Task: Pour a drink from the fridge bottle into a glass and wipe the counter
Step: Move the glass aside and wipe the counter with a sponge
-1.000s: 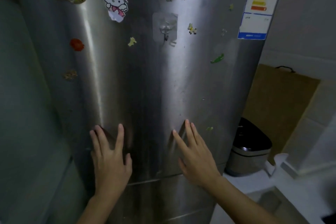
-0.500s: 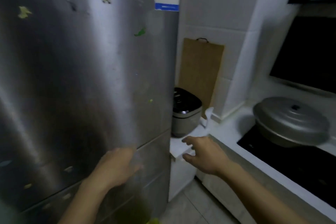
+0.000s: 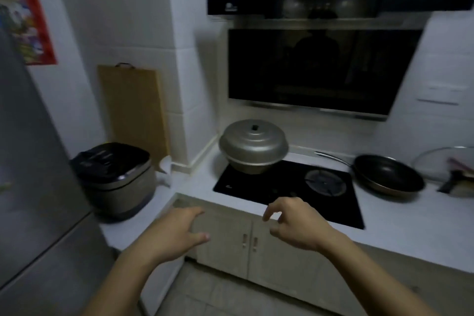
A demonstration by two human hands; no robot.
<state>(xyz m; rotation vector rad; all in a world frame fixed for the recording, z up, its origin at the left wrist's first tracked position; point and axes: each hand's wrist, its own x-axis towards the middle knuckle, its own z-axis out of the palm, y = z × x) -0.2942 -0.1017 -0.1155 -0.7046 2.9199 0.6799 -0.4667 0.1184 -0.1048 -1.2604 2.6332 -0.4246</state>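
Observation:
The steel fridge [image 3: 33,187] fills the left edge, its doors closed. My left hand [image 3: 177,232] hovers empty in front of the cabinet doors, fingers loosely spread. My right hand [image 3: 295,223] hangs empty over the front edge of the white counter [image 3: 400,223], fingers curled downward and apart. No bottle, glass or cloth shows in this view.
A rice cooker [image 3: 118,179] stands beside the fridge, a cutting board [image 3: 133,110] leans on the wall behind it. On the black hob [image 3: 282,192] sits a lidded pot [image 3: 254,146]. A frying pan [image 3: 387,174] lies to the right; a range hood [image 3: 320,64] hangs above.
Both hands have left the fridge door. The view has swung right from the fridge to the hob and counter, and my hands now hover near the counter's front edge.

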